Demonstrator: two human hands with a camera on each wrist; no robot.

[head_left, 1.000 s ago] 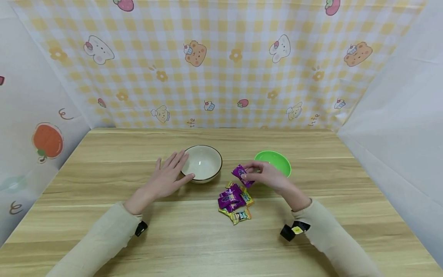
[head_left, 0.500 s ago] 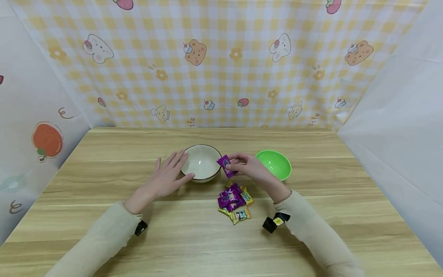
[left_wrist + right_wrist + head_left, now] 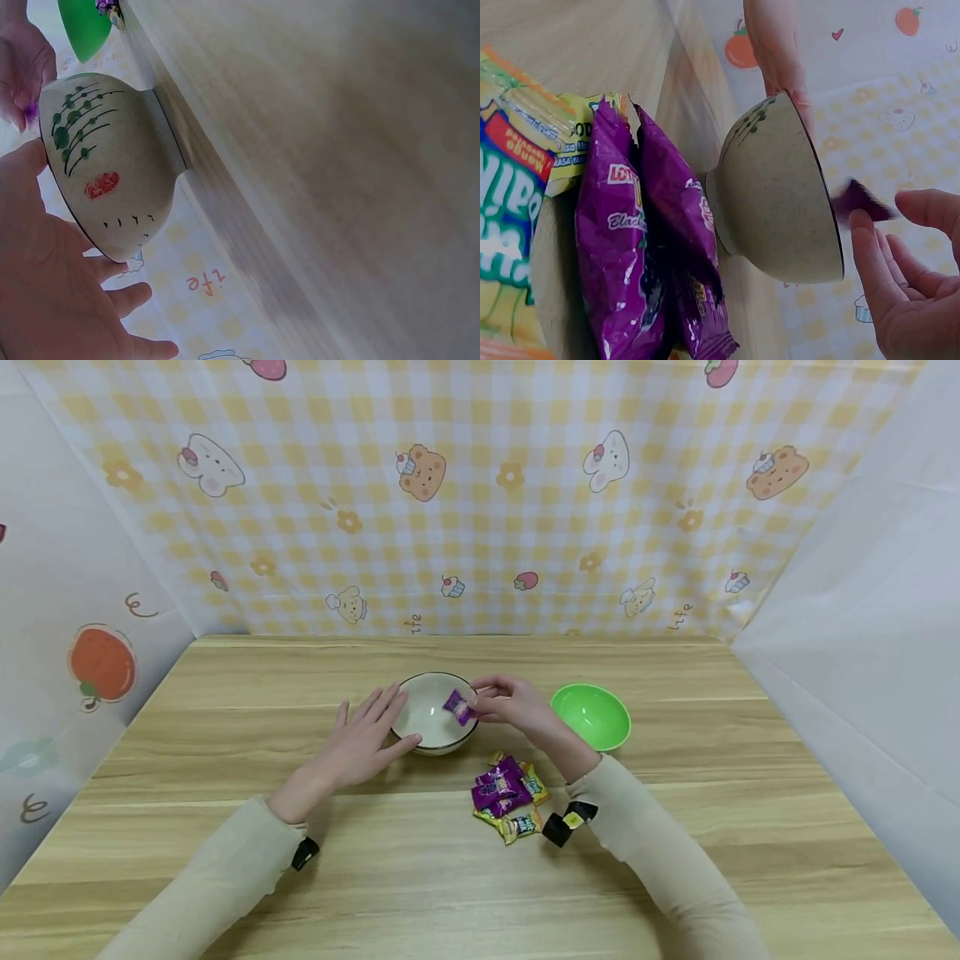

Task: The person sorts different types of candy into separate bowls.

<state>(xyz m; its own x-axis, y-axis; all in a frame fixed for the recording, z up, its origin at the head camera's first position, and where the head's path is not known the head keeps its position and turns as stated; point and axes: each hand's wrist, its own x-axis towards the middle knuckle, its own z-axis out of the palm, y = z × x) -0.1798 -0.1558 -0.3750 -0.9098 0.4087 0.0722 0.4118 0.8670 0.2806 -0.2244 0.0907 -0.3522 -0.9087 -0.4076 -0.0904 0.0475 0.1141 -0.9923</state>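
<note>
My left hand lies with fingers spread against the left side of a cream bowl with a dark rim; leaves and a red mark decorate its outside in the left wrist view. My right hand is at the bowl's right rim, thumb and fingers parted. Just off its fingertips, a purple wrapped candy is over the bowl's inside. That candy looks blurred at the rim in the right wrist view, while the fingers stay sharp. Several purple and yellow wrapped candies lie piled in front of the bowl.
A green bowl stands to the right, behind the right wrist. The wooden table meets a yellow checked cloth at the back, with white cloth on both sides.
My right hand has carried the purple candy leftward from beside the green bowl to the cream bowl, and its fingers have parted from it. The left hand has stayed put.
</note>
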